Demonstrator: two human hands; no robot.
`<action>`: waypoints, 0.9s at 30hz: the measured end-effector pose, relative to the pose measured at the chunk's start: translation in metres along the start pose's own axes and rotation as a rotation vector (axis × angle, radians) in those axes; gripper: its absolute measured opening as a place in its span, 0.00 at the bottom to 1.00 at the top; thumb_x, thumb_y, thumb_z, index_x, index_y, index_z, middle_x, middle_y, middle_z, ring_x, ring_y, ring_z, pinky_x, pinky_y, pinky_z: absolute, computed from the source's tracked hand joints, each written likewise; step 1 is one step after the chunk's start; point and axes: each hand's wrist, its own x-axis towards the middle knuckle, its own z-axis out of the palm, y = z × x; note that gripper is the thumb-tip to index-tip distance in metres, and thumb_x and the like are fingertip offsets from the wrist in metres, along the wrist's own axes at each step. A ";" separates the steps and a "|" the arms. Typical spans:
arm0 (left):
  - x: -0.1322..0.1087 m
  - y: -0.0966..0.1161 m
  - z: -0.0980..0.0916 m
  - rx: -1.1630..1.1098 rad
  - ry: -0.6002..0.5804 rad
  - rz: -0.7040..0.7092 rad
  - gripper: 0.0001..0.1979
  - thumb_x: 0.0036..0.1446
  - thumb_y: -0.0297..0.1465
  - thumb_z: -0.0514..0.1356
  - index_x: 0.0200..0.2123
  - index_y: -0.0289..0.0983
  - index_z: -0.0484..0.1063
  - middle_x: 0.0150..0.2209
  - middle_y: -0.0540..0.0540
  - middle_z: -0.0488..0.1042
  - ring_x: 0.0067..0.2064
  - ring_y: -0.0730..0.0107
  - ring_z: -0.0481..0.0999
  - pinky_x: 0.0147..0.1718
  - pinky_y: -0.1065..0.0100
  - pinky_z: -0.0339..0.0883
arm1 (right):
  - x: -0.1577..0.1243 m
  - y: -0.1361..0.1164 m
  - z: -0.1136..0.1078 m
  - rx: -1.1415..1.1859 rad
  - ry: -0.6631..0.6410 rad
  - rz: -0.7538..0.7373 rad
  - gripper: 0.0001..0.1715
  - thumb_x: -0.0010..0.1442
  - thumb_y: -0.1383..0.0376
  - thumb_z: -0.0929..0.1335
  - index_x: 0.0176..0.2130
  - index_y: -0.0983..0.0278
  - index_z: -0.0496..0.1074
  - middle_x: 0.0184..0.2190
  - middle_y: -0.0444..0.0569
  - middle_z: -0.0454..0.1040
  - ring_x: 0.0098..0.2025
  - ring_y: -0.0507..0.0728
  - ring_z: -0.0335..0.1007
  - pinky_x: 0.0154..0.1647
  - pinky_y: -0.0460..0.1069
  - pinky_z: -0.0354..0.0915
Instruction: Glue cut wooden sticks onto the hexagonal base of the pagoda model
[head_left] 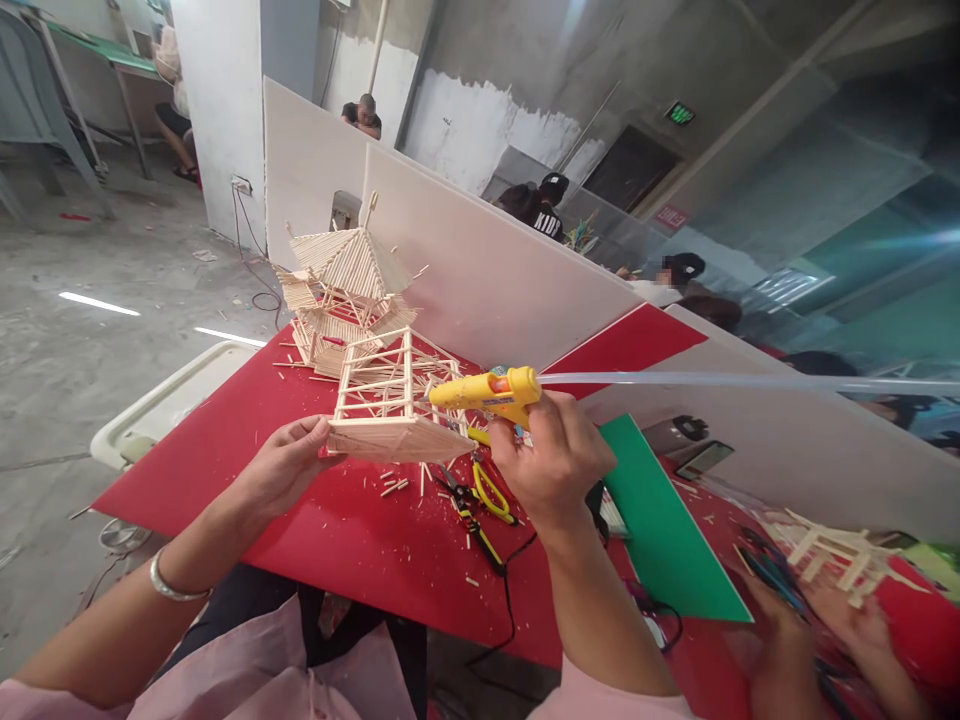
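My left hand (289, 455) pinches the left edge of a wooden stick frame (405, 435), which has a flat slatted base and an open lattice above it. A yellow glue gun (487, 392) with a long clear glue stick (712, 380) is gripped in my right hand (555, 450). The gun's nozzle points left, close to the frame's right-hand posts; whether it touches them cannot be made out. Behind the frame stands a stick pagoda model (352, 270) with a slatted pointed roof.
On the red table (330, 530) lie black-and-yellow pliers (476, 520), yellow-handled scissors (491, 492) and stick scraps. A green board (675, 530) is at the right, with a phone (705, 458) beyond. Another person's hands (847, 620) hold a wooden piece at the far right.
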 end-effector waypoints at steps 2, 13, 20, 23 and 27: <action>-0.002 0.001 0.001 0.025 0.028 0.048 0.21 0.45 0.46 0.73 0.35 0.35 0.82 0.40 0.40 0.81 0.45 0.61 0.77 0.50 0.61 0.71 | -0.001 0.002 0.000 -0.001 -0.001 0.010 0.16 0.52 0.70 0.68 0.43 0.62 0.69 0.30 0.44 0.74 0.30 0.54 0.69 0.30 0.47 0.61; -0.007 0.002 -0.001 0.060 0.062 0.124 0.19 0.48 0.44 0.72 0.36 0.35 0.81 0.37 0.42 0.80 0.41 0.64 0.77 0.47 0.65 0.69 | -0.008 0.005 0.003 0.003 -0.018 0.097 0.11 0.52 0.66 0.70 0.38 0.62 0.69 0.30 0.45 0.73 0.29 0.54 0.69 0.29 0.48 0.61; -0.012 -0.002 0.008 0.073 0.048 0.066 0.20 0.38 0.34 0.77 0.36 0.34 0.81 0.36 0.43 0.80 0.39 0.63 0.77 0.45 0.64 0.69 | -0.015 0.008 -0.001 0.021 -0.070 0.139 0.10 0.51 0.66 0.70 0.36 0.61 0.67 0.29 0.45 0.72 0.30 0.55 0.68 0.29 0.48 0.60; -0.014 -0.006 0.012 0.090 0.121 0.113 0.17 0.37 0.32 0.77 0.32 0.35 0.80 0.30 0.46 0.78 0.33 0.67 0.75 0.38 0.65 0.70 | -0.018 0.011 -0.008 0.046 -0.084 0.159 0.11 0.51 0.66 0.71 0.35 0.61 0.66 0.28 0.44 0.71 0.28 0.54 0.67 0.27 0.47 0.59; -0.016 -0.009 0.015 0.176 0.189 0.282 0.13 0.38 0.33 0.77 0.27 0.36 0.78 0.32 0.46 0.77 0.36 0.65 0.75 0.38 0.65 0.70 | -0.024 0.012 -0.022 0.084 -0.084 0.182 0.13 0.51 0.65 0.72 0.35 0.60 0.65 0.30 0.44 0.72 0.28 0.54 0.67 0.27 0.47 0.60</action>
